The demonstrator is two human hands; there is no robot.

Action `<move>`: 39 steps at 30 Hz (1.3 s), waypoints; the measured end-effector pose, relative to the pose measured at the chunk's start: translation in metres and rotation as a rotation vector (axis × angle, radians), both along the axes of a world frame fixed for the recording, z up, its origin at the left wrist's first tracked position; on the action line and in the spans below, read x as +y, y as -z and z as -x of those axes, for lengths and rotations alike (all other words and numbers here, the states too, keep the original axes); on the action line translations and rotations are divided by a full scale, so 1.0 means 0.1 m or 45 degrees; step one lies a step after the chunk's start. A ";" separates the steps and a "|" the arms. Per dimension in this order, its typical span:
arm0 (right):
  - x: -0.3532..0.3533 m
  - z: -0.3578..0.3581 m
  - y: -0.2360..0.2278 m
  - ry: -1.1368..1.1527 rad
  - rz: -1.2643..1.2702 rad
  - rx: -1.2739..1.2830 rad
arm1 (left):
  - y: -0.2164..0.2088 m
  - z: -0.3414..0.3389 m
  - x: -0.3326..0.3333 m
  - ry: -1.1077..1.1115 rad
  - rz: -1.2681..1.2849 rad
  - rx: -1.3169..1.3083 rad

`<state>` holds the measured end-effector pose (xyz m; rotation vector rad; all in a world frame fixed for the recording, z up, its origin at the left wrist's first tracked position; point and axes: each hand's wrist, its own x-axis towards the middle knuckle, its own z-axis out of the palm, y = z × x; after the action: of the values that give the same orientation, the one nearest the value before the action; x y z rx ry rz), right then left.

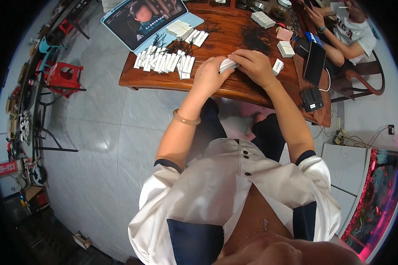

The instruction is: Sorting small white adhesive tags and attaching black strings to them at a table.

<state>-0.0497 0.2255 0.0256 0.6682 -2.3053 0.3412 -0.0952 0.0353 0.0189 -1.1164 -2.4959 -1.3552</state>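
Over the front edge of the wooden table (234, 91), a small stack of white printed tags (228, 65) sits between my two hands. My left hand (209, 75) grips its left side, fingers closed. My right hand (254, 67) bends over its right end, fingers closed and partly covering it. Right of that hand lies a loose white tag (277, 66). To the left, several white tags (163, 61) lie in an overlapping row with black strings. Behind the hands spreads a tangle of black strings (253, 37).
A tablet (141, 22) playing a video leans at the back left beside a block of tags (180, 30). More tag bundles (285, 49) stand at right, near a phone (314, 63) and black box (312, 99). Another person (351, 33) sits at far right.
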 end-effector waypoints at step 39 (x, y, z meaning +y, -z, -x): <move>-0.32 -0.03 0.32 0.592 0.266 -0.691 | 0.36 0.22 0.23 -0.453 0.242 0.347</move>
<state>-0.0468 0.1931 -0.0060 -0.0936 -2.7844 0.5826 -0.1167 0.0583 -0.0172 -0.7690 -2.4995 -0.8304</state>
